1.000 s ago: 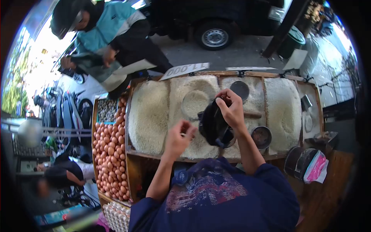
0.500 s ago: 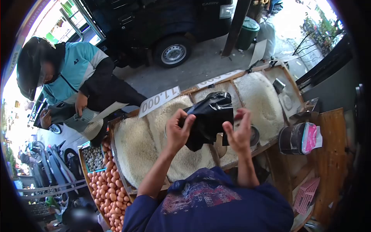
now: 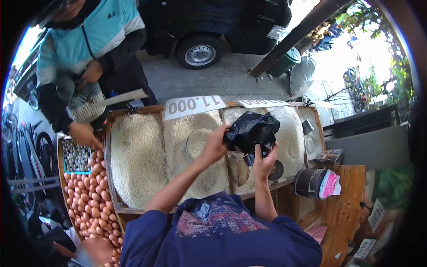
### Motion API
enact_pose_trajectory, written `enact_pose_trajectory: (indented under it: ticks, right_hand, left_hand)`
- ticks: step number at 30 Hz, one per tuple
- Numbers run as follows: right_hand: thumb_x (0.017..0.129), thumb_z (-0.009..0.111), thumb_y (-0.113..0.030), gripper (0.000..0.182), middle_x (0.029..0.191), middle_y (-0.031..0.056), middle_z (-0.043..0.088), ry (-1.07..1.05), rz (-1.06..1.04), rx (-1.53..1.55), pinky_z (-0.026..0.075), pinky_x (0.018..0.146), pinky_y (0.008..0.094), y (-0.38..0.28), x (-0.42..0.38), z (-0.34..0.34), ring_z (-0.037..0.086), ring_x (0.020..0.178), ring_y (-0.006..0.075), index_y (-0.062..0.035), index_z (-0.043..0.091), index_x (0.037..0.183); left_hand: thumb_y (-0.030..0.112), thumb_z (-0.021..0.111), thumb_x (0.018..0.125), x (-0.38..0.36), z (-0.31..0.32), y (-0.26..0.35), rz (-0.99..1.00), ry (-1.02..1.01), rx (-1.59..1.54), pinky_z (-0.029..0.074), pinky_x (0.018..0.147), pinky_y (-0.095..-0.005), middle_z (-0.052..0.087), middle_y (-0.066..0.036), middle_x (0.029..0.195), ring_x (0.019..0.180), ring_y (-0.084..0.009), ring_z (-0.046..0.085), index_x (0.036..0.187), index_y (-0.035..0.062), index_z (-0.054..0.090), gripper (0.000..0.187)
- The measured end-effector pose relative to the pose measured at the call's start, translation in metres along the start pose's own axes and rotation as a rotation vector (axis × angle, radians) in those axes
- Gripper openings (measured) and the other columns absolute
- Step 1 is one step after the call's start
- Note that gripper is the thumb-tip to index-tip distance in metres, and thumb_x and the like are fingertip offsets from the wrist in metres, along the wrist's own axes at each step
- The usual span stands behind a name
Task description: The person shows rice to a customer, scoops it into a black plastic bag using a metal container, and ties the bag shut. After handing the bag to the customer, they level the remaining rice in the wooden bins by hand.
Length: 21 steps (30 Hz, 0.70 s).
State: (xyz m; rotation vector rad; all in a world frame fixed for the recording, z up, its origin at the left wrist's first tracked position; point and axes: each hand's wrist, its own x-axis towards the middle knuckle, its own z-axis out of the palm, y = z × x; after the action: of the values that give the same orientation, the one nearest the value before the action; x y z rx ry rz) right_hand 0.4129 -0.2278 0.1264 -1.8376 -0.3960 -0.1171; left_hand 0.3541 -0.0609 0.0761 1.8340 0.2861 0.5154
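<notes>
A crumpled black plastic bag (image 3: 252, 131) is held up over the wooden trays of rice. My left hand (image 3: 217, 143) grips its left side, fingers curled into the plastic. Closed on the lower right edge of the bag is my right hand (image 3: 265, 163), with the thumb in front. Below the bag, a round clear container (image 3: 195, 143) sits in the rice (image 3: 180, 171), left of my left hand. A round metal container (image 3: 276, 170) stands just below my right hand, partly hidden by it.
Across the trays, a person in a turquoise jacket (image 3: 109, 26) reaches a hand (image 3: 86, 135) toward the brown eggs (image 3: 91, 200) and small speckled eggs (image 3: 76, 155). Price signs (image 3: 194, 107) line the far edge. A dark tub (image 3: 307, 183) stands at right, near a wooden counter (image 3: 344, 209).
My right hand, apart from the bag with fingers spread before, now grips it. The bag looks more bunched up. The other person has come closer and stretched a hand down to the eggs.
</notes>
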Motion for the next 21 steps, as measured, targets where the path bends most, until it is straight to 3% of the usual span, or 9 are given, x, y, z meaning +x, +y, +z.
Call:
enact_pose_trajectory:
  ticks: [2, 7, 10, 12, 13, 15, 16, 18, 21]
  right_hand:
    - [0.083, 0.065, -0.003, 0.031, 0.095, 0.0125, 0.06, -0.042, -0.045, -0.13, 0.045, 0.08, 0.0322, 0.019, -0.004, -0.004, 0.059, 0.088, 0.0202, 0.0026, 0.05, 0.11]
    - [0.079, 0.066, -0.001, 0.033, 0.097, 0.0227, 0.061, -0.203, -0.346, -0.461, 0.049, 0.074, 0.0395, 0.102, -0.013, 0.018, 0.062, 0.085, 0.0386, 0.0044, 0.052, 0.108]
    - [0.079, 0.065, 0.0, 0.033, 0.099, 0.0242, 0.061, -0.259, -0.286, -0.393, 0.049, 0.076, 0.0413, 0.114, -0.025, 0.06, 0.061, 0.09, 0.039, 0.0047, 0.052, 0.109]
    - [0.076, 0.065, 0.0, 0.046, 0.109, 0.0271, 0.058, -0.402, -0.25, -0.455, 0.044, 0.088, 0.0438, 0.131, -0.03, 0.072, 0.056, 0.102, 0.0421, 0.0073, 0.049, 0.119]
    - [0.076, 0.065, -0.001, 0.045, 0.107, 0.0262, 0.058, -0.352, -0.331, -0.471, 0.044, 0.088, 0.0439, 0.132, -0.036, 0.076, 0.056, 0.102, 0.0414, 0.0066, 0.05, 0.118]
    - [0.077, 0.064, -0.002, 0.038, 0.106, 0.0247, 0.058, -0.284, -0.412, -0.488, 0.045, 0.085, 0.0428, 0.14, -0.045, 0.079, 0.058, 0.1, 0.039, 0.0041, 0.051, 0.113]
    - [0.078, 0.063, -0.002, 0.038, 0.106, 0.0251, 0.058, -0.333, -0.307, -0.411, 0.046, 0.084, 0.0424, 0.135, -0.05, 0.077, 0.059, 0.099, 0.039, 0.0042, 0.051, 0.113]
    - [0.079, 0.063, -0.003, 0.037, 0.106, 0.0258, 0.06, -0.419, -0.095, -0.268, 0.047, 0.08, 0.0415, 0.123, -0.055, 0.071, 0.061, 0.095, 0.0391, 0.0044, 0.051, 0.113]
    - [0.081, 0.063, -0.005, 0.027, 0.095, 0.0229, 0.062, -0.506, -0.18, -0.248, 0.048, 0.075, 0.0408, 0.127, -0.063, 0.062, 0.063, 0.085, 0.0388, 0.0038, 0.055, 0.105]
  left_hand:
    - [-0.015, 0.058, 0.069, 0.015, -0.018, -0.026, 0.039, -0.082, -0.048, 0.052, 0.079, -0.0357, 0.069, -0.016, 0.096, 0.093, -0.0293, 0.067, 0.107, 0.0004, 0.06, 0.04]
    - [-0.015, 0.055, 0.07, 0.045, -0.058, -0.098, 0.086, -0.219, 0.198, 0.052, 0.078, -0.0359, 0.068, -0.015, 0.092, 0.088, -0.027, 0.066, 0.094, 0.0006, 0.064, 0.03]
    - [-0.015, 0.052, 0.074, 0.045, -0.072, -0.116, 0.215, -0.093, 0.224, 0.051, 0.08, -0.0366, 0.067, -0.018, 0.095, 0.091, -0.029, 0.066, 0.096, -0.0011, 0.063, 0.028]
    - [-0.016, 0.049, 0.075, 0.038, -0.077, -0.152, 0.222, -0.044, 0.405, 0.051, 0.081, -0.0371, 0.066, -0.019, 0.098, 0.092, -0.0298, 0.066, 0.098, -0.0025, 0.063, 0.03]
    - [-0.014, 0.05, 0.076, 0.034, -0.08, -0.177, 0.208, -0.08, 0.396, 0.051, 0.081, -0.0404, 0.066, -0.02, 0.098, 0.093, -0.0341, 0.065, 0.108, 0.0003, 0.06, 0.036]
    - [-0.012, 0.051, 0.076, 0.013, -0.097, -0.151, -0.01, -0.166, 0.464, 0.05, 0.08, -0.0432, 0.065, -0.021, 0.098, 0.094, -0.0376, 0.063, 0.113, 0.0027, 0.055, 0.04]
    - [-0.01, 0.052, 0.076, 0.0, -0.101, -0.14, -0.116, -0.211, 0.488, 0.049, 0.08, -0.0446, 0.065, -0.021, 0.098, 0.094, -0.0393, 0.063, 0.116, 0.004, 0.053, 0.042]
    - [-0.009, 0.052, 0.076, -0.025, -0.107, -0.141, -0.14, -0.184, 0.351, 0.046, 0.079, -0.0485, 0.065, -0.021, 0.098, 0.095, -0.0424, 0.061, 0.111, 0.0049, 0.048, 0.038]
    - [-0.01, 0.051, 0.075, -0.062, -0.104, -0.131, -0.196, -0.117, 0.286, 0.046, 0.08, -0.0489, 0.064, -0.02, 0.096, 0.096, -0.0428, 0.06, 0.104, 0.0032, 0.047, 0.031]
